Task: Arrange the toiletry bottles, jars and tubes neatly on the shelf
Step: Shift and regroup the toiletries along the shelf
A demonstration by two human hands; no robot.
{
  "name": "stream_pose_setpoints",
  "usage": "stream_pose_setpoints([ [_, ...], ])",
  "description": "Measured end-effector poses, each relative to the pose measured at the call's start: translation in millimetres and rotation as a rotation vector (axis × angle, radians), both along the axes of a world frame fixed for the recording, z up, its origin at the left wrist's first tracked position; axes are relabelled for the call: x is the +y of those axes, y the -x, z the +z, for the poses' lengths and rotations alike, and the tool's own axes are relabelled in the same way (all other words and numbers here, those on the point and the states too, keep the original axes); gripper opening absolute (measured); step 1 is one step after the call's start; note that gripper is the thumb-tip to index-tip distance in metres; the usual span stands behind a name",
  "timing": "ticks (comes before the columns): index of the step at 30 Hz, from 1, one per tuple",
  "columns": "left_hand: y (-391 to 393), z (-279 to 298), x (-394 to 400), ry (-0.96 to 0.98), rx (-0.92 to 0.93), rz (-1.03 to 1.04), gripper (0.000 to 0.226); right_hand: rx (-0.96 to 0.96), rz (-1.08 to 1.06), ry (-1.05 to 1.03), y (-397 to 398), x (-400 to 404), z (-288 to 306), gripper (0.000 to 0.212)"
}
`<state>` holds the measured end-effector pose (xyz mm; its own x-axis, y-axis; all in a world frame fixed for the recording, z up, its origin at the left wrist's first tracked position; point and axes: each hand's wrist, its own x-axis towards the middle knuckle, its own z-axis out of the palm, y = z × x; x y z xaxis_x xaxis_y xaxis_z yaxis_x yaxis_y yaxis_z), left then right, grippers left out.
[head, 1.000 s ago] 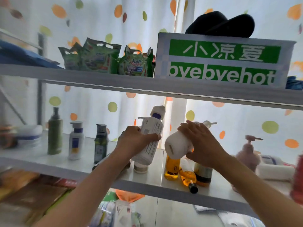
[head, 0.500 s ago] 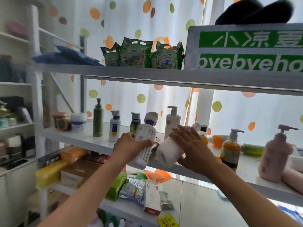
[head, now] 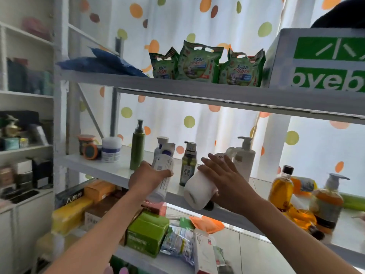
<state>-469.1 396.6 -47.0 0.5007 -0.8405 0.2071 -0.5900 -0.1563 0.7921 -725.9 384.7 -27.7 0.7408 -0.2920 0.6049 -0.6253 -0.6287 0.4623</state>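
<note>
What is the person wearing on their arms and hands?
Nothing that shows: both forearms are bare as far as the picture reaches, with no sleeves. The left hand and right hand show no gloves, rings, watch or bracelet.

The white shelf [head: 110,171] carries, left of the left hand [head: 147,179], an orange-rimmed jar [head: 89,151], a white jar [head: 111,149] and a tall green bottle [head: 137,144]. Between the hands stands a dark green pump bottle [head: 188,165]. Behind the right hand [head: 227,178] stands a white pump bottle [head: 244,157]; right of it are an amber bottle [head: 280,187] and an orange pump bottle [head: 326,202].
</note>
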Motion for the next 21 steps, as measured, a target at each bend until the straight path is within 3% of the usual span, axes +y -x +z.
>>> stream_pose_setpoints([
  [13, -21.2, -44.5, -98.3, -0.026, -0.319, -0.034, 0.075, 0.146, -0.069, -0.023, -62.0, -46.6, -21.5, 0.087],
  [21, -15.4, -57.3, -132.9, 0.009, -0.491, -0.016, 0.059, 0.125, -0.063, -0.001, -72.0, -54.0, -27.0, 0.081],
])
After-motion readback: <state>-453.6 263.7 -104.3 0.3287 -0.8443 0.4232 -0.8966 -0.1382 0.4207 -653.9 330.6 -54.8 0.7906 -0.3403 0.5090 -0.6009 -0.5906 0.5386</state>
